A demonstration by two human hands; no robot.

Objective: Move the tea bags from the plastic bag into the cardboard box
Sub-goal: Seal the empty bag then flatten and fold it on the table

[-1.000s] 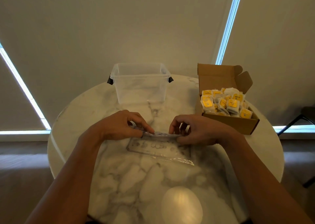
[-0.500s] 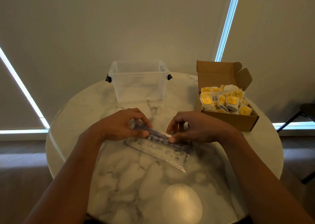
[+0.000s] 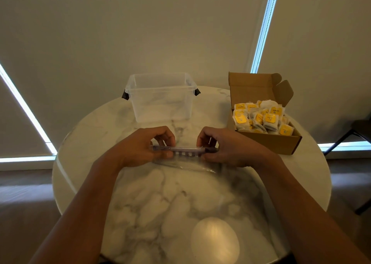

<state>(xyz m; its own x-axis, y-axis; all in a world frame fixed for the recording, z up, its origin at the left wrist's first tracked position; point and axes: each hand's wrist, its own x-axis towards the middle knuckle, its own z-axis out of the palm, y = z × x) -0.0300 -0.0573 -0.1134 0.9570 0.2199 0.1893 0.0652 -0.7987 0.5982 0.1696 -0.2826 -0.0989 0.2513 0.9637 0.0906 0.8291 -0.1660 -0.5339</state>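
Grip of left hand (image 3: 140,147), right hand (image 3: 230,147): pinch-tight on plastic bag (image 3: 186,149)

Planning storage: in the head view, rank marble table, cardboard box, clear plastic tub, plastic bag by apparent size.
Largest: marble table; cardboard box and clear plastic tub, too alike to rank; plastic bag smallest.

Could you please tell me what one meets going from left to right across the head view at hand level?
left hand → plastic bag → right hand → cardboard box with tea bags
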